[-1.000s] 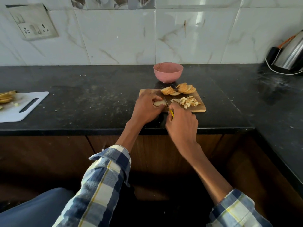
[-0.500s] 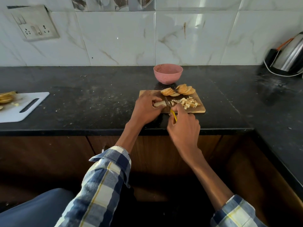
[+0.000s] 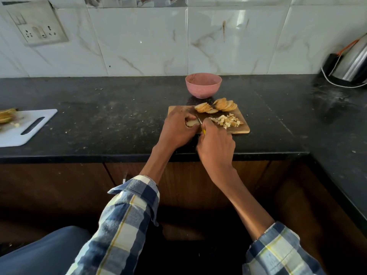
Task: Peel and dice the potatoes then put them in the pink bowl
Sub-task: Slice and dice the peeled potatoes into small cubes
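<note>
A wooden cutting board point(image 3: 241, 127) lies on the black counter, with the pink bowl point(image 3: 203, 85) just behind it. My left hand point(image 3: 176, 129) holds a potato slice point(image 3: 191, 122) down on the board's left part, fingers curled over it. My right hand point(image 3: 215, 144) grips a yellow-handled knife point(image 3: 200, 122) whose blade meets the slice's right edge. Two fanned stacks of potato slices point(image 3: 216, 106) sit at the board's back edge. A heap of diced potato point(image 3: 226, 121) lies right of the knife. The bowl's inside looks empty.
A white cutting board point(image 3: 25, 128) with yellowish scraps lies at the counter's far left. A steel kettle point(image 3: 351, 62) with a white cord stands at the back right. A wall socket point(image 3: 37, 24) is at upper left. The counter turns a corner on the right.
My right hand has slid forward along the board with the knife, back against the slice, after drawing back half a second ago. My left hand has stayed on the slice.
</note>
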`<state>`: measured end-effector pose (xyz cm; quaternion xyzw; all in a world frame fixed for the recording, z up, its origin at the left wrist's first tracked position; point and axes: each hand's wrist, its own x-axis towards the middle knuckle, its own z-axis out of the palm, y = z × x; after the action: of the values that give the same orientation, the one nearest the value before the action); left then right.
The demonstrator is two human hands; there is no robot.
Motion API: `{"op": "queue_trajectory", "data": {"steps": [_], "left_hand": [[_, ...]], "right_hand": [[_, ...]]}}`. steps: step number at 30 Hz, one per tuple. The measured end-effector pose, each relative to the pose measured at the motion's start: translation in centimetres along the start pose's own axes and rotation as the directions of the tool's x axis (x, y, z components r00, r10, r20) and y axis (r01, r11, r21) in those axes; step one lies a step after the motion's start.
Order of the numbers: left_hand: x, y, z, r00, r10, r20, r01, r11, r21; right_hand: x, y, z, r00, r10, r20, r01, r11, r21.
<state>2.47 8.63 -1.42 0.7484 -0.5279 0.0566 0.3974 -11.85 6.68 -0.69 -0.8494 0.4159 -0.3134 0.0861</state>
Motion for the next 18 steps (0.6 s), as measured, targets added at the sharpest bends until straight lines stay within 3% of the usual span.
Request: {"op": "queue_trajectory", "data": {"steps": [8, 14, 18], "left_hand": [[0.2, -0.4, 0.2, 1.0, -0.018, -0.005, 0.018, 0.999, 0.033], [0.1, -0.9, -0.2, 0.999, -0.047, -0.002, 0.047, 0.999, -0.025], [0.2, -0.8, -0.3, 0.999, -0.049, 0.006, 0.05, 0.997, -0.051]], "right_hand": [[-1.6, 1.5, -0.4, 0.999, 0.015, -0.047, -0.015, 1.0, 0.005], [-1.6, 1.7, -0.3, 0.996, 0.015, -0.09, -0.006, 0.995, 0.104], [-1.5, 1.5, -0.1, 0.997, -0.004, -0.073, 0.01, 0.997, 0.079]]}}
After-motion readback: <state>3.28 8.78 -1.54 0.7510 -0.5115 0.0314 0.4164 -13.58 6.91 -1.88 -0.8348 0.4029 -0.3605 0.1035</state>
